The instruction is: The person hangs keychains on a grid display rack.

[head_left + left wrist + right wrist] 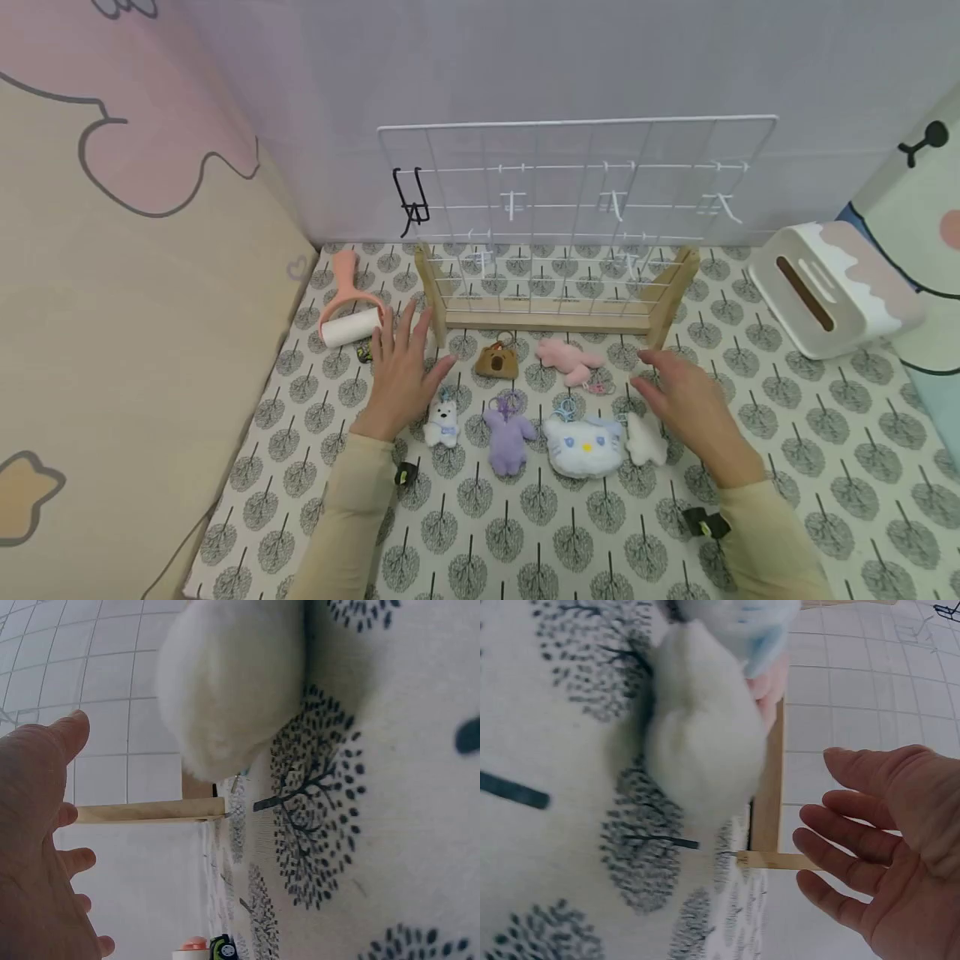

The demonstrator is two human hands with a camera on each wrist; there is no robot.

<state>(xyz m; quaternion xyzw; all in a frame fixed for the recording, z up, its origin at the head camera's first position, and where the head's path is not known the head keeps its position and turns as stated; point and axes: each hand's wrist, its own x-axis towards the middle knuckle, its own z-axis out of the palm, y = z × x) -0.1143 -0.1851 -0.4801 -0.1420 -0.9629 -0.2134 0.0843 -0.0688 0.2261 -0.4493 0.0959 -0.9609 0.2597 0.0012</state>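
Note:
My left hand [401, 375] is held with fingers extended beside a small white bear plush keychain [444, 427], holding nothing. On the right, my other hand [686, 408] hovers with relaxed fingers near a plain white plush [646, 440], which also shows large in the right wrist view [705, 731]. Between the hands lie a purple plush keychain [508, 443] and a white cat-head plush [587, 450] with blue eyes. Behind them are a brown animal-head plush [497, 362] and a pink plush [567, 358]. White fur of the bear [232, 682] fills the top of the left wrist view.
A white wire grid rack [577, 123] with a wooden base [547, 322] stands at the back, several white hooks and a black hook [412, 200] hung on it. A pink-handled lint roller [351, 327] lies left; a toaster-shaped box [832, 287] sits right.

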